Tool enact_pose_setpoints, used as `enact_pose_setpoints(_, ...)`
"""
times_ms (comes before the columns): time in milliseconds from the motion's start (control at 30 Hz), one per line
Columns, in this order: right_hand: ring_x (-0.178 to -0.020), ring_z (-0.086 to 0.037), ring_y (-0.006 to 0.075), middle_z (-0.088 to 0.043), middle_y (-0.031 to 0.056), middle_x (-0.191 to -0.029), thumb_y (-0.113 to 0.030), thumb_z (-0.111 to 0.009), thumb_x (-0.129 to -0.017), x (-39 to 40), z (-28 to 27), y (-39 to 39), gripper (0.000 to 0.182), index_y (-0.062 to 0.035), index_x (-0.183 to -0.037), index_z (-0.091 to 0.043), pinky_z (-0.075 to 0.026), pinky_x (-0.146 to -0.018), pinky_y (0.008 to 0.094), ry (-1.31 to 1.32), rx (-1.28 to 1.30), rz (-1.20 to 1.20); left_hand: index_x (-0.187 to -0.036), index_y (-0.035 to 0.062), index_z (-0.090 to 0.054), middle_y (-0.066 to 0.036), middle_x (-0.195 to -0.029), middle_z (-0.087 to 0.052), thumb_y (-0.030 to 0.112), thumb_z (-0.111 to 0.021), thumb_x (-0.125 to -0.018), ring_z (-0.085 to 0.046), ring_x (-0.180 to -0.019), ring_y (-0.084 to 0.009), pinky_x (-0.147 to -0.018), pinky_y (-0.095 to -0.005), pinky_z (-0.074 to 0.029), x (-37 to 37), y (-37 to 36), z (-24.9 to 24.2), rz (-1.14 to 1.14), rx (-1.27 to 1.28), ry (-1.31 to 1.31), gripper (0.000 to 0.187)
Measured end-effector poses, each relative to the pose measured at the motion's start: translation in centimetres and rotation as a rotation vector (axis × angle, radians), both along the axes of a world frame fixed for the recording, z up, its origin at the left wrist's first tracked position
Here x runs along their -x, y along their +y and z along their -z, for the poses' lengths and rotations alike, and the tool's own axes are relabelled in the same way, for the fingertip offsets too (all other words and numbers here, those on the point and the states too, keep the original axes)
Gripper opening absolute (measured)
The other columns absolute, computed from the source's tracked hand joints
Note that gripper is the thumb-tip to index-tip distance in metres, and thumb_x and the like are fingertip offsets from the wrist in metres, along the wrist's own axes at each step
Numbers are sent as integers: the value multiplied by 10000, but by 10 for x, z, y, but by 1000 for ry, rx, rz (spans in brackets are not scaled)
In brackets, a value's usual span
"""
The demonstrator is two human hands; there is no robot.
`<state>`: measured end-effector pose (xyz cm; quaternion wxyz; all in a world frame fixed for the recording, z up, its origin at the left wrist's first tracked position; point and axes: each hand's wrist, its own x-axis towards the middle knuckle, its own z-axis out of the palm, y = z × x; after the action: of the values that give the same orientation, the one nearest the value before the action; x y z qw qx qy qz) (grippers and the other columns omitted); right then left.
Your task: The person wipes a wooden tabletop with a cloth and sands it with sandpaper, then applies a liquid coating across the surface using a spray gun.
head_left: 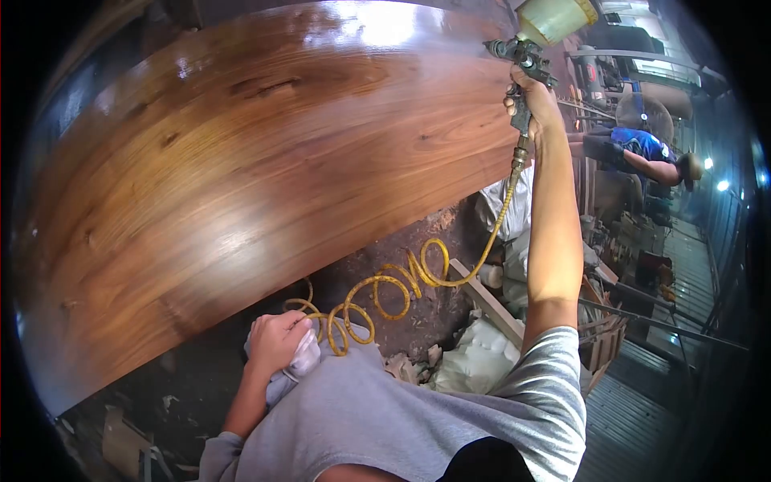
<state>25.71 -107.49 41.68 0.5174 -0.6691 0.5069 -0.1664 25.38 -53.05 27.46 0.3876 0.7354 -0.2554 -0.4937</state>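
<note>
My right hand (540,100) is wrapped around the handle of a spray gun (524,60), arm stretched out over the far right end of a wooden tabletop (321,153). A pale paint cup (554,18) sits on the gun, whose nozzle points left across the glossy brown wood. From the handle's base a coiled yellow air hose (502,213) drops and loops back toward my body. Close to my waist, my left hand (275,341) is closed on a bunched white cloth (303,353), with hose coils right beside its fingers.
White sacks (478,353) and a wooden strip (486,301) lie on the littered floor below the tabletop's near edge. Another person (642,149) in a blue top and a hat is farther off at right. Stacked wood pieces (602,345) stand near my right elbow.
</note>
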Motion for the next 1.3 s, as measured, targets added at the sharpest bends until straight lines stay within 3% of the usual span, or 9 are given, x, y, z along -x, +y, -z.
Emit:
enact_pose_setpoints(433,-519,-584,164,-609,49,-714,-201,-728,-879,43,47,-106,194,-56,-959,-627,-443,-441,311,97,27,38,-884,49,-733,-197,-723,-660,271,-661,-855,-667,-673,-374,-614,-411,-512,38,-37,15,-111,-67,-7,235)
enact_pose_setpoints(800,-521,-575,171,-605,59,-721,-267,-757,-866,65,47,-183,262,-50,-926,-622,-435,-436,325,153,105,26,-920,44,-744,-190,-712,-663,221,-674,-849,-679,-654,-350,-604,-392,-512,123,-118,6,-307,-150,10,203)
enact_pose_setpoints(967,-510,-578,173,-629,71,-775,-289,-761,-856,77,51,-229,307,-42,-989,-636,-461,-461,316,149,106,20,-923,39,-745,-188,-700,-660,209,-675,-849,-683,-634,-330,-589,-380,-504,150,-146,0,-332,-213,23,198)
enact_pose_setpoints(1300,-521,-556,159,-605,44,-760,-301,-770,-842,101,54,-294,317,-62,-995,-631,-433,-441,340,212,137,102,-904,25,-742,-171,-673,-662,194,-676,-853,-684,-609,-305,-573,-365,-494,165,-180,-13,-369,-252,16,188)
